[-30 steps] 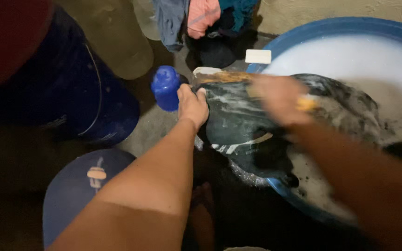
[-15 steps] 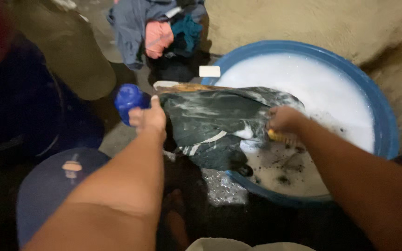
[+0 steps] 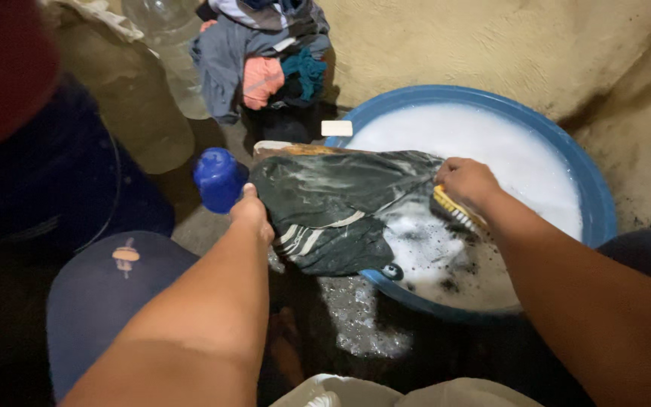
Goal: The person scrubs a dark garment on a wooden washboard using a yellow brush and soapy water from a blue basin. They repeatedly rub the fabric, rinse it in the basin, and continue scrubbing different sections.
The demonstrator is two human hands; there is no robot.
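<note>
Right hand (image 3: 467, 181) closed around a yellow scrubbing brush (image 3: 457, 211), bristles down on the sudsy near-right part of a dark wet garment (image 3: 340, 207). Left hand (image 3: 252, 215) clamped on the garment's left edge, pinning it flat; fingers mostly hidden under the cloth, so the exact hold cannot be told. Garment spread over a wooden washboard (image 3: 288, 148), only its far edge showing, propped across the left rim of a wide blue basin (image 3: 597, 203) full of white soapy water. Pale stripes visible near the garment's near-left hem. Small white bar of soap (image 3: 337, 128) just beyond the board on the far side. Blue plastic cup (image 3: 218, 179) just left of the left hand, on the ground. Heap of clothes (image 3: 265, 56) farther off against the wall, clear plastic bottle (image 3: 178, 68) beside it. Judged to be mid-scrub, lather already worked up. Next stroke likely calling for firm downward pressure along the cloth, with the left-side hold kept tight so the fabric does not bunch or slide into the water.
</note>
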